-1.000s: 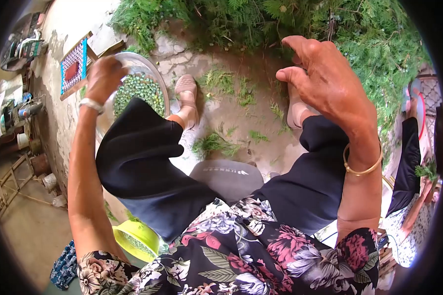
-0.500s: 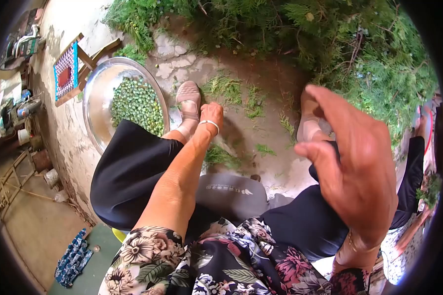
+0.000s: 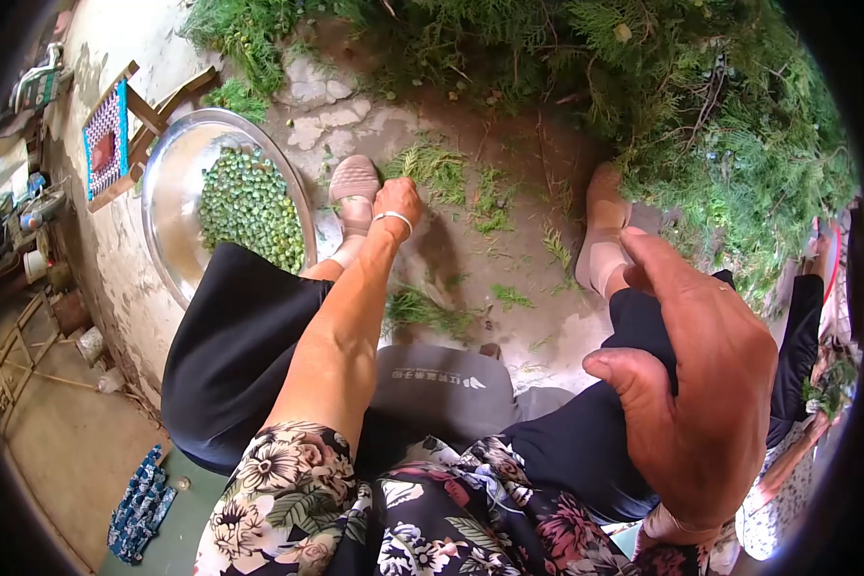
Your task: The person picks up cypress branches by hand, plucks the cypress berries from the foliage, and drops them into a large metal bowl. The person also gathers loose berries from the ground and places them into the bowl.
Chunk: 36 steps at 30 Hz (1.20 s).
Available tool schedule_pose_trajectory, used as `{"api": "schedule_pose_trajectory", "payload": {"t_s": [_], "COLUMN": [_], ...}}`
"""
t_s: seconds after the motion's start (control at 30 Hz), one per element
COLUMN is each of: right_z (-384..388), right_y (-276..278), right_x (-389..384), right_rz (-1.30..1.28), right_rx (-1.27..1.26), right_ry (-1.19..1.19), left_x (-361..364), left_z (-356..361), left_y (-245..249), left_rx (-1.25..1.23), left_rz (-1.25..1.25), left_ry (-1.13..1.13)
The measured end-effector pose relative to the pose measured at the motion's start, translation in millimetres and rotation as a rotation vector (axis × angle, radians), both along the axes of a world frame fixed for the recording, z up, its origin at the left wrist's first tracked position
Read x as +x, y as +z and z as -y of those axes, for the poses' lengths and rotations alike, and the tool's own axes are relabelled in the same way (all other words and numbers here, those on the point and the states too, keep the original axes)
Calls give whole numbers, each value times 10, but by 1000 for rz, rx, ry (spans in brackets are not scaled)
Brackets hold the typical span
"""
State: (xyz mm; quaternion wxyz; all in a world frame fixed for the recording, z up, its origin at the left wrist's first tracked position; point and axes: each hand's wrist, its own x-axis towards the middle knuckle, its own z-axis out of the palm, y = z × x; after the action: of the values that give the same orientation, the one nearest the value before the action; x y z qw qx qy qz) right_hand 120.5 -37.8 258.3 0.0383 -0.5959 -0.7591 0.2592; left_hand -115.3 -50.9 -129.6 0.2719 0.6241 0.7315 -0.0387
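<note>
My left hand (image 3: pixel 398 204) is out ahead of me over the ground, beside the shoe on my left foot (image 3: pixel 355 182). Its fingers are curled into a fist, and whatever may be inside is hidden. A white bracelet (image 3: pixel 394 221) circles that wrist. Close to the camera, my right hand (image 3: pixel 706 384) is raised above my right knee, thumb and forefinger apart, with nothing visible between them. To the left of my left knee sits a wide metal basin (image 3: pixel 168 216) holding many small round green cones or fruits (image 3: pixel 250 206).
Cut evergreen branches (image 3: pixel 586 58) are heaped ahead and to the right, with loose green sprigs (image 3: pixel 432 168) on the ground. A small woven-seat stool (image 3: pixel 106 144) stands beyond the basin. Another person's dark sleeve (image 3: pixel 797 336) shows at the right edge.
The view has shifted slightly, moving the basin left in the picture. My left fist has gone a little forward. My right hand has dropped lower, its thumb and forefinger still apart.
</note>
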Motion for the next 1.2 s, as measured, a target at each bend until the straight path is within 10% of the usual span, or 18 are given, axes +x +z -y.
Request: {"api": "schedule_pose_trajectory", "payload": {"t_s": [0.2,0.5,1.2], "right_z": [20,-39,-174], "right_y": [1,-65,-36], "right_x": [42,119,33], "right_rz": [-50,-36,-101], "right_rx": [26,-81,-193], "right_ry": [-9,78,123], "left_x": [-269,-1170,-1275], "left_z": [-607,-722,-836], "left_y": [173,-389,-512], "left_rx": [496,25,580], "left_rz": [-36,-326,-36], "left_ry": [448,728,752]}}
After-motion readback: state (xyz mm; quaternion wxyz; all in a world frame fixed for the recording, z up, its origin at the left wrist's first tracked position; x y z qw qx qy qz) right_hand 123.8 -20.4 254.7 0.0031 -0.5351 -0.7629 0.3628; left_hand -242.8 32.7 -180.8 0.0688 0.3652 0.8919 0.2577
